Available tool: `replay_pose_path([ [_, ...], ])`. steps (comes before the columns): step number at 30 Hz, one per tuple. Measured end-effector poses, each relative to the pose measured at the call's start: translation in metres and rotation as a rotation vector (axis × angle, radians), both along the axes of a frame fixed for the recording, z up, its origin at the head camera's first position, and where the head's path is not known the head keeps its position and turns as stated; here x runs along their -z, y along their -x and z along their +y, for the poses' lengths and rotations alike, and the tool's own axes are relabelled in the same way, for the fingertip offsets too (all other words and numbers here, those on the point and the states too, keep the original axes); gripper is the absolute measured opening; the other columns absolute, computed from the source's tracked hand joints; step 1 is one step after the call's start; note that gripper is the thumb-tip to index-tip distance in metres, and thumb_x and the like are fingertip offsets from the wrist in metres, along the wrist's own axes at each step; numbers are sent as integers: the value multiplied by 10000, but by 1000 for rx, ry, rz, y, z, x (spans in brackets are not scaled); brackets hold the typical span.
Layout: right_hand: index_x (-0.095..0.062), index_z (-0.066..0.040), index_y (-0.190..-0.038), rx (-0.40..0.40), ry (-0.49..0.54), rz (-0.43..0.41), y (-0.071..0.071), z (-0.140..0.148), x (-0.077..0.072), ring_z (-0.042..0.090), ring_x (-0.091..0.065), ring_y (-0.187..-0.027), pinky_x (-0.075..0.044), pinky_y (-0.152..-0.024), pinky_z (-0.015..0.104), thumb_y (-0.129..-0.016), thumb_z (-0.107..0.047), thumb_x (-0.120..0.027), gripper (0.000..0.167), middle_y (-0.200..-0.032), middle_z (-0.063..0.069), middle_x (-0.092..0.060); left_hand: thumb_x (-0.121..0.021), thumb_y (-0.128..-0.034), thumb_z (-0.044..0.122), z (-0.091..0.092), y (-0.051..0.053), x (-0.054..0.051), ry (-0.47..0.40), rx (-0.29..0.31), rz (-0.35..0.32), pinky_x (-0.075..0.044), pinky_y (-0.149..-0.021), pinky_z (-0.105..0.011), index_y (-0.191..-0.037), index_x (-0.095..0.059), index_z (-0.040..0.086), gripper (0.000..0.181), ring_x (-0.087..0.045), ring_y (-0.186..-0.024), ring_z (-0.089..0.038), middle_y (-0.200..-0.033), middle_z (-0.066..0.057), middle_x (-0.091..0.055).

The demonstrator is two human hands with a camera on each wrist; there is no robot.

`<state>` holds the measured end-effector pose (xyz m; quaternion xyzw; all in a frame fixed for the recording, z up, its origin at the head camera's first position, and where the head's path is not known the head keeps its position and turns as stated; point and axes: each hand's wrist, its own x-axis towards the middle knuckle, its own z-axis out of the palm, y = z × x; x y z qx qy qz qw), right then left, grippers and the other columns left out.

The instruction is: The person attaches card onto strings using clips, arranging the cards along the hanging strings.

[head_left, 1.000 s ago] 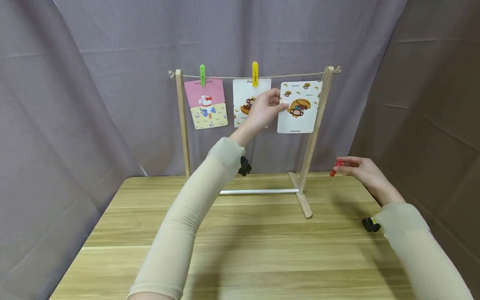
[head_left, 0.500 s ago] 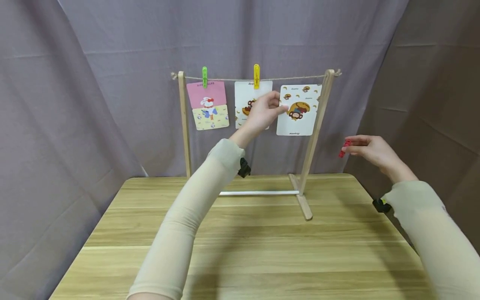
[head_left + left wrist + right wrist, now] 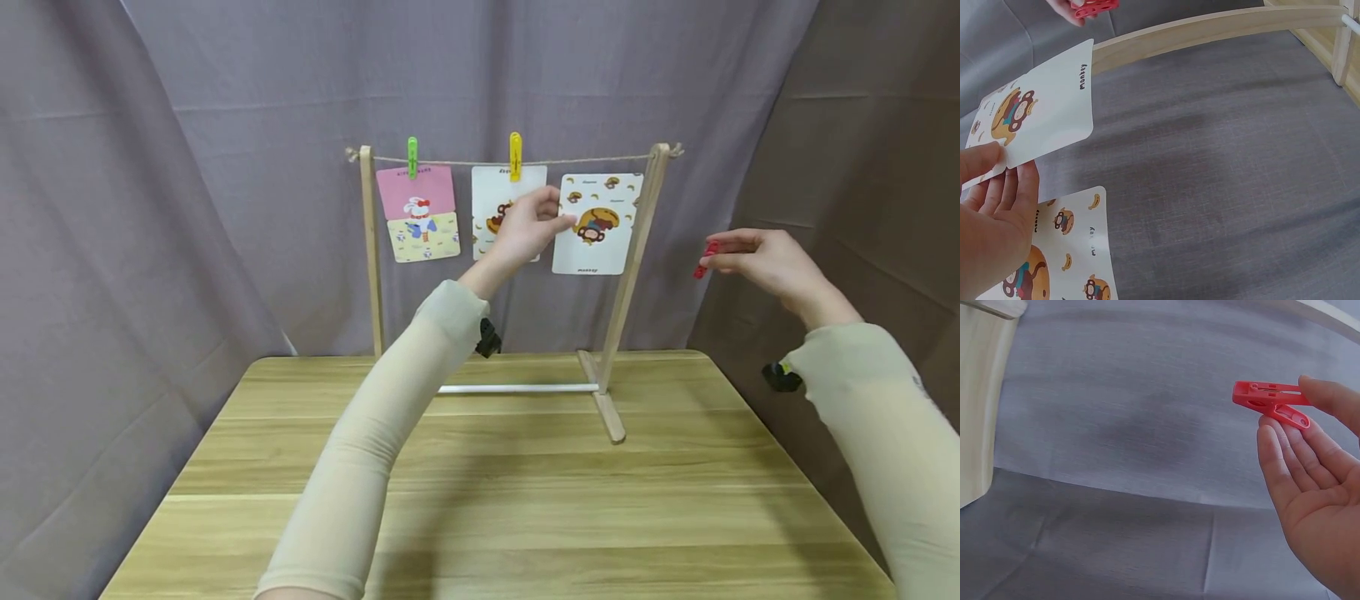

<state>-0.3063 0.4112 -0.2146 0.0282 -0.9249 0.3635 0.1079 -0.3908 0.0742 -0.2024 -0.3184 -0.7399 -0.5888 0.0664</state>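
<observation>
My left hand (image 3: pixel 528 223) pinches the left edge of a white monkey card (image 3: pixel 596 246) between thumb and fingers, just below the rope (image 3: pixel 585 160) near the rack's right post. In the left wrist view the thumb lies over the card's (image 3: pixel 1054 112) printed face. Off to the right, my right hand (image 3: pixel 780 262) holds a red clothespin (image 3: pixel 706 259). The right wrist view shows this clothespin (image 3: pixel 1269 400) between thumb and fingers, its handles apart. A yellow clothespin (image 3: pixel 515 157) fastens another monkey card (image 3: pixel 487 187) to the rope, partly hidden by my left hand.
A green clothespin (image 3: pixel 412 157) holds a pink and yellow rabbit card (image 3: pixel 417 187) at the rope's left. The wooden rack (image 3: pixel 633 250) has a white bottom bar (image 3: pixel 525 389) and stands at the back of the wooden table (image 3: pixel 585 508). Grey curtains (image 3: pixel 262 167) hang behind.
My right hand has risen and shifted right with the red clothespin. The left hand keeps its grip on the card, nearly in place. The head view has tipped slightly upward.
</observation>
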Motion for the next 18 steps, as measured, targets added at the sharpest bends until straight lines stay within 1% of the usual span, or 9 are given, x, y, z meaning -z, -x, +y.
replay_pose_path([
  [1,-501,15,-1424,1,2,-3,0,0,-2,-75,-611,-820,-431,-803,112,-946,-381,-712,655,-911,-294,-657,-702,-954,78,0,0,0,3,3,0,-512,-794,-219,-1096,-602,22,183,-660,-923,-170,-969,-93,-703],
  [4,-498,3,-1429,10,2,2,0,1,-9,-76,-606,-824,-422,-820,131,-947,-382,-711,653,-912,-294,-657,-700,-959,94,0,0,-1,20,-1,-6,-509,-796,-212,-1105,-597,36,188,-657,-932,-158,-973,-77,-701],
  [7,-513,-46,-1434,16,4,6,-1,1,-17,-74,-602,-825,-400,-898,225,-934,-401,-722,648,-925,-300,-657,-701,-959,103,0,0,-1,25,-7,-6,-508,-797,-213,-1107,-598,45,189,-652,-935,-152,-972,-70,-698],
  [8,-530,-69,-1424,20,11,13,-1,2,-19,-70,-606,-825,-390,-859,189,-927,-402,-731,631,-925,-299,-662,-701,-960,103,0,0,-2,25,-7,-5,-507,-794,-215,-1106,-598,45,188,-651,-930,-151,-968,-69,-697],
  [11,-562,-141,-1402,21,40,22,-1,3,-27,-68,-610,-828,-384,-844,172,-918,-402,-740,578,-927,-302,-664,-699,-960,99,1,1,-2,23,3,-3,-505,-782,-218,-1105,-597,43,185,-647,-910,-152,-955,-70,-694],
  [13,-585,-181,-1375,26,66,31,-3,4,-34,-66,-618,-828,-384,-790,121,-915,-390,-747,531,-922,-296,-675,-699,-960,97,2,0,-2,25,10,-3,-505,-782,-217,-1105,-598,42,185,-650,-908,-151,-953,-70,-695],
  [16,-605,-245,-1345,32,102,38,-5,6,-45,-71,-619,-826,-374,-863,133,-912,-381,-751,477,-914,-297,-679,-700,-959,97,2,0,-1,33,7,2,-506,-791,-210,-1109,-599,40,190,-656,-917,-150,-955,-70,-697],
  [17,-612,-263,-1333,35,109,42,-5,6,-49,-74,-620,-822,-363,-903,157,-910,-377,-754,461,-909,-298,-680,-700,-959,98,2,0,-1,35,5,3,-505,-793,-208,-1110,-600,40,190,-656,-922,-150,-957,-70,-697],
  [18,-618,-275,-1323,37,115,48,-6,6,-53,-75,-621,-818,-360,-902,158,-904,-374,-761,453,-905,-301,-679,-701,-958,97,2,1,-1,37,3,7,-505,-795,-206,-1110,-601,38,191,-656,-924,-151,-958,-71,-697],
])
